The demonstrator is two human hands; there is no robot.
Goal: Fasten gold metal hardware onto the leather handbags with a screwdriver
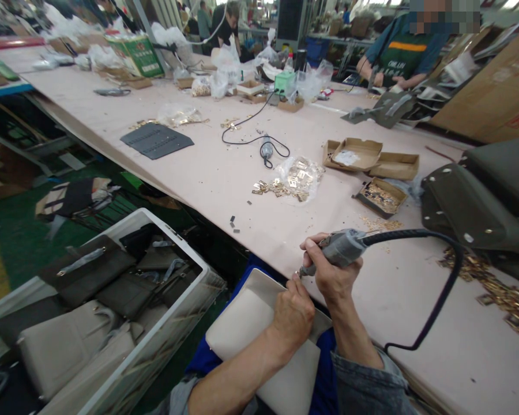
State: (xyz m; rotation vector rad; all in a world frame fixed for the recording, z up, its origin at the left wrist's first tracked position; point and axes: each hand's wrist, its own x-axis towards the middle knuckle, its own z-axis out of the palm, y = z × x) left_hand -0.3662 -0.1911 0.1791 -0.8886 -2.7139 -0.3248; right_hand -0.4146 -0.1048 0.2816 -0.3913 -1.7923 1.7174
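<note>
My right hand (335, 276) is closed around a grey electric screwdriver (343, 248), with a thick black cable leaving its back end. The tool's tip points down and left, close to the fingertips of my left hand (293, 311). Those fingers are pinched together at the tip, and whatever small piece they hold is too small to make out. Across my lap lies a cream handbag (240, 320), partly covered by my left forearm and hand.
A white crate (199, 259) of dark and cream bags stands at left. On the table (207, 173) lie a plastic bag of gold hardware (300, 176), a box of small fittings (380, 199), a second tool (266, 148) and dark bags (480, 202). A co-worker (402, 57) sits across.
</note>
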